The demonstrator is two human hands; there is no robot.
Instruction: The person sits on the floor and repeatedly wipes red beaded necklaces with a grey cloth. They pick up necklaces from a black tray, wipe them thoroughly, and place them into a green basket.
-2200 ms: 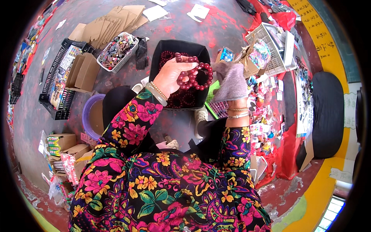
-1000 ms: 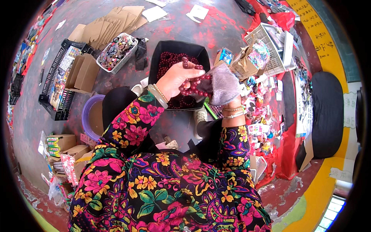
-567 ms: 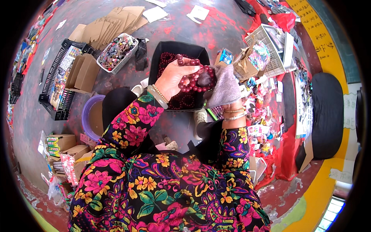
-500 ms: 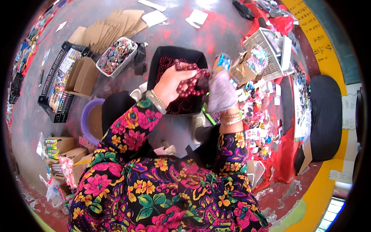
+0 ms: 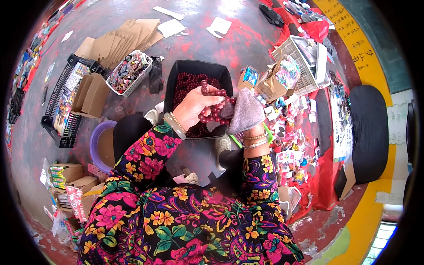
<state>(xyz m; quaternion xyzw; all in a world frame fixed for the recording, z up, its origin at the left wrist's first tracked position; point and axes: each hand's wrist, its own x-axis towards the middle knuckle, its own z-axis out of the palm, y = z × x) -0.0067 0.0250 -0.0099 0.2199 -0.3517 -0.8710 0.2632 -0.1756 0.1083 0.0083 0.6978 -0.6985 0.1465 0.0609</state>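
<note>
Dark red round beads on a string [image 5: 216, 118] hang between my two hands above a black bin [image 5: 176, 66]. My left hand [image 5: 192, 108] is closed, pinching the bead string between thumb and fingers. A greyish-purple cloth [image 5: 247, 110] covers most of my right hand [image 5: 255, 131], which is closed on it and presses it against the right end of the beads. The cloth hides my right fingers. Inside the bin lie many more dark red beads [image 5: 185, 86].
Left of the bin stand a white basket of small trinkets [image 5: 138, 84], a black crate [image 5: 66, 139] and a purple tub [image 5: 93, 148]. Small boxes [image 5: 249, 76], a white crate [image 5: 304, 73] and scattered trinkets [image 5: 287, 157] lie to the right. Flattened cardboard [image 5: 119, 42] rests beyond.
My right hand with the cloth has moved slightly down and left in the view. The left hand still holds the beads. The whole view has shifted a little.
</note>
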